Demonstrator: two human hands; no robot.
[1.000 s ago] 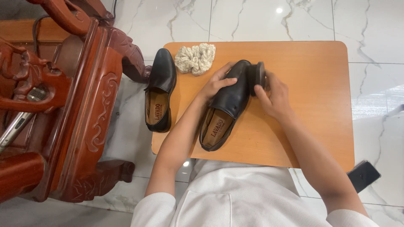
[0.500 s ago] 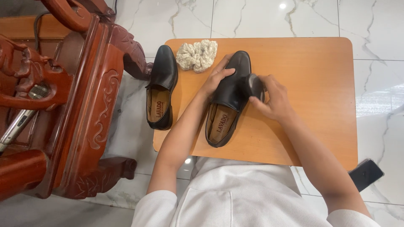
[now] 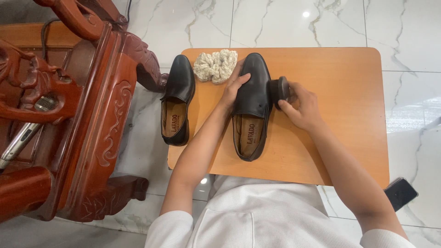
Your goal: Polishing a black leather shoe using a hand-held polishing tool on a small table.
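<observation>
Both shoes [image 3: 251, 98] [image 3: 177, 98] black w/ tan insoles, brush [image 3: 279, 92] dark, cloth [image 3: 215, 65] cream, my table [image 3: 340, 82] orange wood, floor [image 3: 285, 23] white marble w/ grey veins

I see open board right of shoe [image 3: 251, 103] on table [image 3: 349, 138], free passage there. Left of shoe: cloth [image 3: 216, 65] and second shoe [image 3: 177, 105] block. Further left, chair [image 3: 87, 115] crowds table edge.

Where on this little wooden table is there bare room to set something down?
The table's right side, beyond the right hand and brush, is bare, as is the near edge below the held shoe. The far left is crowded: the other shoe, cloth, left hand.
</observation>
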